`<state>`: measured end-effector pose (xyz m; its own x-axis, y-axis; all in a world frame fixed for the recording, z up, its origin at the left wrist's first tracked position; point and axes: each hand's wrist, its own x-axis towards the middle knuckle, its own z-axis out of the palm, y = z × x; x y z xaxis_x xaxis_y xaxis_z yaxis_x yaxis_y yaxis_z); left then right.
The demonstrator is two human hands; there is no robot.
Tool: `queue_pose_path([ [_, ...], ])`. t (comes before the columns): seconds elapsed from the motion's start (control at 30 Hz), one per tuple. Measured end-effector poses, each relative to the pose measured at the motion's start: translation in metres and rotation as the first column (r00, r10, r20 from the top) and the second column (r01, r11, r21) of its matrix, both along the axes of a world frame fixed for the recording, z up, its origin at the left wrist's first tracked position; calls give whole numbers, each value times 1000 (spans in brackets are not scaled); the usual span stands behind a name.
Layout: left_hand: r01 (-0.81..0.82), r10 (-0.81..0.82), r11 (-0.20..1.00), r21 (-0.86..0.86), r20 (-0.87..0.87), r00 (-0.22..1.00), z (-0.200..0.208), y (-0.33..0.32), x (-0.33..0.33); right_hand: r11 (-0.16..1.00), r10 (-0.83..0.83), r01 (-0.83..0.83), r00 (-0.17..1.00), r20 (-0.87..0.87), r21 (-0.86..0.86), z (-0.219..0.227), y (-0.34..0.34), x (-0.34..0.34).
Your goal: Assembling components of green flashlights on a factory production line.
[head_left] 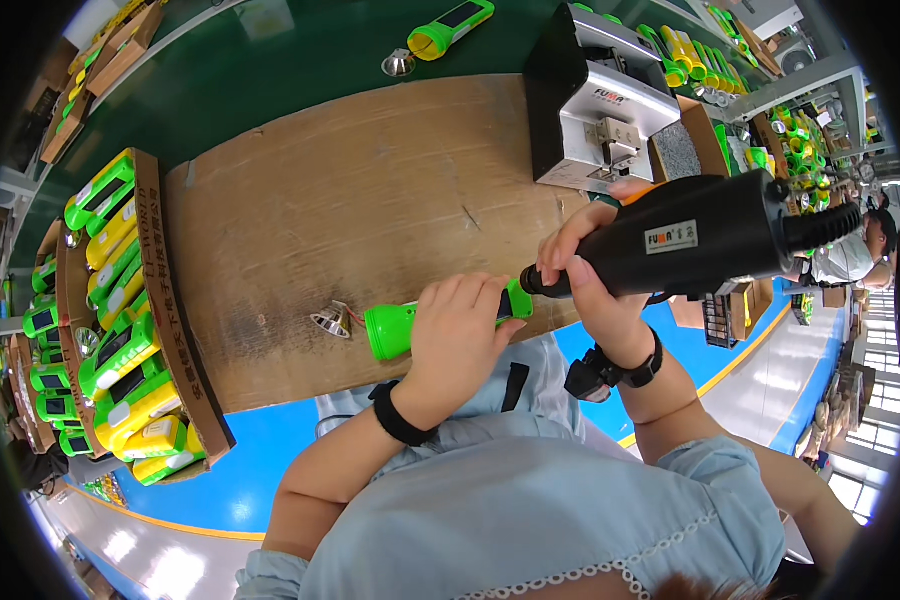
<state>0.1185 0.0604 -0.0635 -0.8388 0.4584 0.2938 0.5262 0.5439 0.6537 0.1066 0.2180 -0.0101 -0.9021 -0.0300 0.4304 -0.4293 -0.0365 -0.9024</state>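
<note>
The left hand (462, 322) was clamped round the torch (390, 332) at the worktop's (370, 190) near edge; the right (608, 300) gripped the driver (685, 240), nose against the torch's tail. Good work called for steady pressure, straight alignment and slack wires (350, 314) to the reflector (331, 321) just beyond.

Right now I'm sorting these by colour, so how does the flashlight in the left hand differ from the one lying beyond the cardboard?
The held flashlight is green at its wide end, while the far flashlight shows yellow there. The held flashlight is in the left hand over the cardboard; the far flashlight lies untouched on the dark green tabletop. Both have green on the body and silver reflectors out beside the wide end.
</note>
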Motion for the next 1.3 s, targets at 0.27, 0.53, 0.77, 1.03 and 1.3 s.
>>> queue_pose_path([
  [0.27, -20, 19, 999, 30, 21, 1000, -1, 1, 0, 997, 31, -30, 999, 11, -70, -10, -3, -3],
  [0.53, 3, -3, 1000, -2, 5, 1000, 0, 1, 0, 942, 50, -33, 998, -43, 333, -4, 17, 3],
  [0.77, 71, -68, 990, -123, 28, 997, 14, 6, -6, 850, -526, 492, 774, -352, -190, 63, 57, -28],
  [1.03, 113, -105, 983, -144, 64, 992, 8, 6, -9, 855, -517, 491, 785, -341, -166, 55, 80, -72],
  [1.3, 109, -108, 984, -140, 13, 994, 8, 4, -7, 809, -575, 588, 785, -230, -16, 48, 79, -84],
])
